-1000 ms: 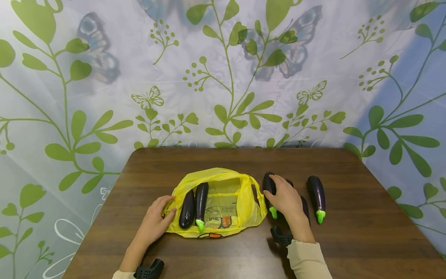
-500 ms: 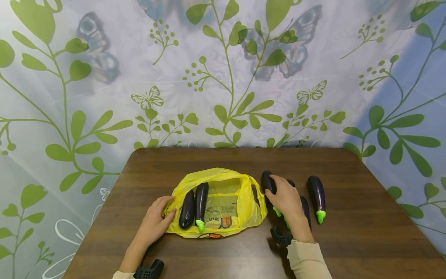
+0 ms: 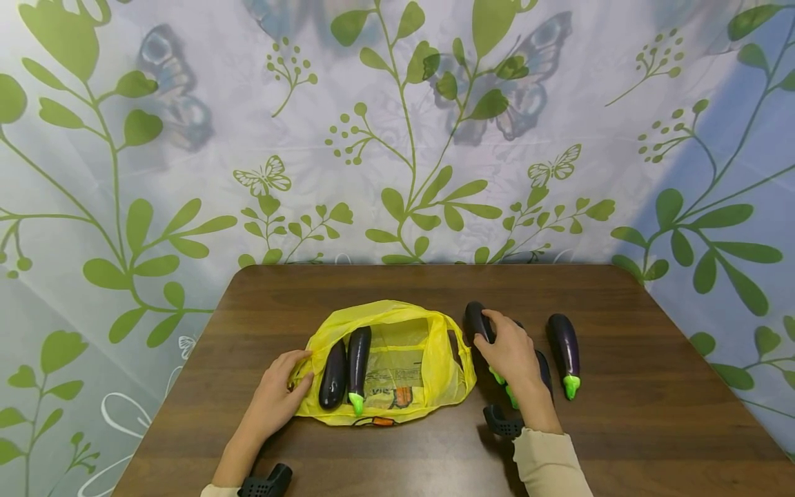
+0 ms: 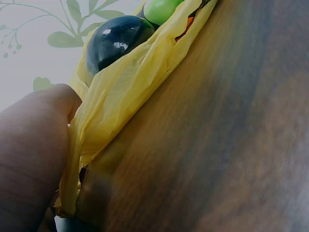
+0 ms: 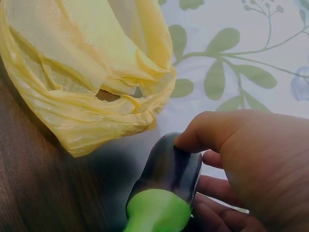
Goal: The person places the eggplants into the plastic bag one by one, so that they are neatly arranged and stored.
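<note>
A yellow plastic bag (image 3: 450, 373) lies on its side with its mouth towards me. Inside it, at the left, two dark eggplants lie side by side: a stubby eggplant (image 3: 333, 376) and a slimmer eggplant (image 3: 358, 359) with a green stem end. My left hand (image 3: 282, 386) grips the bag's left edge between thumb and fingers. Just right of the bag, my right hand (image 3: 511, 348) holds another eggplant (image 5: 169, 166), thumb on one side and fingers on the other. That hand partly covers a further eggplant (image 3: 544, 369) and a green stem end (image 3: 512, 396) beneath it.
A separate eggplant (image 3: 564, 352) lies to the right of my right hand, green end towards me. All stands on a brown wooden table (image 3: 397, 462). Behind its far edge hangs a cloth (image 3: 397, 172) printed with leaves and butterflies.
The eggplant in my right hand has shifted slightly away from me and tilted, its green end swinging right under the hand. My left hand and the bag have stayed put.
</note>
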Available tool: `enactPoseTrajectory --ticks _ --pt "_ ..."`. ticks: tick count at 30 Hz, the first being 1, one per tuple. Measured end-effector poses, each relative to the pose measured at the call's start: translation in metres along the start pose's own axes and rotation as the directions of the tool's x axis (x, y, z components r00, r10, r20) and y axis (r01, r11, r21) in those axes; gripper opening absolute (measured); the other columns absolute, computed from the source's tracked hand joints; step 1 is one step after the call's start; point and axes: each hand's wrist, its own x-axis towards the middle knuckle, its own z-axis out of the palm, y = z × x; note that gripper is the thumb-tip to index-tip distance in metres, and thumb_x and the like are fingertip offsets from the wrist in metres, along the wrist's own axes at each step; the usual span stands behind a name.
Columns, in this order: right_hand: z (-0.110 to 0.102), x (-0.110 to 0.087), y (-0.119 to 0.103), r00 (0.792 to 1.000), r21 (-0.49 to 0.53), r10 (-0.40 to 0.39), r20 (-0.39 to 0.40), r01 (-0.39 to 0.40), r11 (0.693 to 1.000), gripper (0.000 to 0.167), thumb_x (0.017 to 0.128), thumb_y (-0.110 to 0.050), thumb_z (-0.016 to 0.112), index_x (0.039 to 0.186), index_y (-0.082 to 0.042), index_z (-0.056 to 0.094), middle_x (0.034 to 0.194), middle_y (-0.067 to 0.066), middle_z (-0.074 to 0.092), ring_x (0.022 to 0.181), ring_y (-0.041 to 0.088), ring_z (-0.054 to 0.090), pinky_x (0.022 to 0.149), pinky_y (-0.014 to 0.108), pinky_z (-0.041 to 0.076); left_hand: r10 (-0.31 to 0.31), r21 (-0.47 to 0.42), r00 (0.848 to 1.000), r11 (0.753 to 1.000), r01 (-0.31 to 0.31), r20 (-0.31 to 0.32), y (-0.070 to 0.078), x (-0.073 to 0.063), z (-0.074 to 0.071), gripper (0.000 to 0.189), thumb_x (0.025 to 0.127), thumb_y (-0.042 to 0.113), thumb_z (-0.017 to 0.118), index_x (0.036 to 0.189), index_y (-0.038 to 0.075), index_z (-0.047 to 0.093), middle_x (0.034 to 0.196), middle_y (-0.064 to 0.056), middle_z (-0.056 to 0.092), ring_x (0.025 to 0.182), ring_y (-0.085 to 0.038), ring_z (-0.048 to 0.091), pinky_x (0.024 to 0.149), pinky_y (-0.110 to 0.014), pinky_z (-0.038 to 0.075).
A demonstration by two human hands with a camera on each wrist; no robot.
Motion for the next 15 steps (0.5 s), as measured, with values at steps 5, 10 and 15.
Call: enactPoseTrajectory --ticks 5,10,15 --pt "-0.0027 0.0002 -0.0003 1.0 0.009 0.0 0.0 0.0 1.0 0.059 0.097 -0.026 0.066 0.151 -0.007 0.05 0.14 0.027 0.059 0.103 0.041 0.068 0.081 0.056 0.057 0.001 0.002 1.0 1.0 -0.001 0.001 -0.0008 0.0002 0.0003 0.038 0.098 0.012 0.07 0.135 0.004 0.064 0.133 -0.015 0.063 0.125 -0.04 0.058 0.102 -0.063 0.046" --pt "-0.0045 0.0001 -0.0019 1.0 0.018 0.004 0.004 -0.004 1.0 0.059 0.097 -0.027 0.066 0.151 -0.008 0.051 0.138 0.026 0.061 0.093 0.034 0.068 0.074 0.049 0.056 0.002 0.005 1.0 1.0 -0.002 0.002 -0.0015 0.0001 0.0004 0.038 0.098 0.012 0.07 0.135 0.004 0.064 0.132 -0.015 0.063 0.124 -0.039 0.059 0.102 -0.062 0.047" --pt "-0.0062 -0.0005 -0.0034 1.0 0.036 0.005 0.004 -0.005 0.999 0.059 0.097 -0.027 0.065 0.151 -0.009 0.051 0.138 0.025 0.062 0.101 0.037 0.068 0.073 0.048 0.056 0.005 0.005 1.0 1.0 -0.005 -0.001 -0.0021 0.0001 0.0007 0.038 0.098 0.012 0.07 0.134 0.005 0.064 0.132 -0.014 0.064 0.125 -0.039 0.059 0.102 -0.062 0.047"
